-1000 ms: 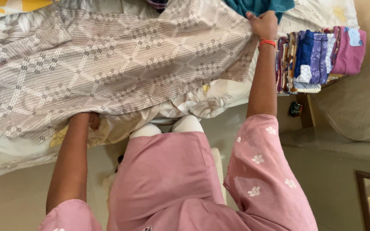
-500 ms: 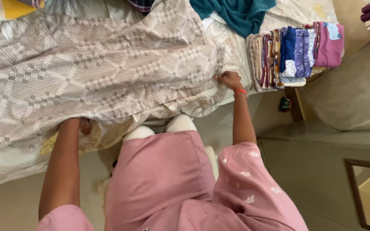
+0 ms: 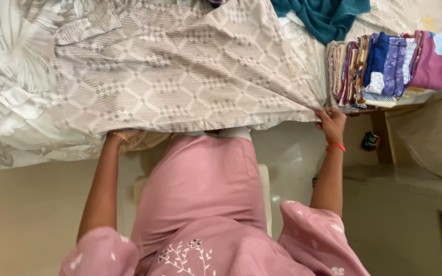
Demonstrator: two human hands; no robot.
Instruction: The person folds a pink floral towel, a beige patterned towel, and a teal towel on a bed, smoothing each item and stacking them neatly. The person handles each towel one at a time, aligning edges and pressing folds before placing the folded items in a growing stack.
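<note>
**Head view: patterned cloth drawn taut along the bed's near edge**

Head camera looked down on a beige cloth with a diamond pattern [image 3: 180,66], spread across a bed covered by a white leaf-print sheet [image 3: 11,102]. The right hand [image 3: 332,121] was closed, pinching the cloth's near right corner just off the mattress edge. The left hand [image 3: 124,138] sat at the near left hem, its fingers curled up under the fabric and mostly hidden, so a grip looked likely but could not be confirmed. Between the two hands the hem ran in a nearly straight line.

A stack of folded clothes [image 3: 390,69] stood just beside the right hand, and a teal garment [image 3: 328,15] touched the cloth's far right edge. In my judgement, a sideways tug could have knocked that stack over or dragged the teal piece along. Uneven pull might also have let the hem slip from the left fingers and rumple the cloth.

Compared with half a second before, the right hand had come off the mattress top to the bed's edge, carrying the corner with it. The hem, loose then, was straighter, and the left hand remained at its edge.
</note>
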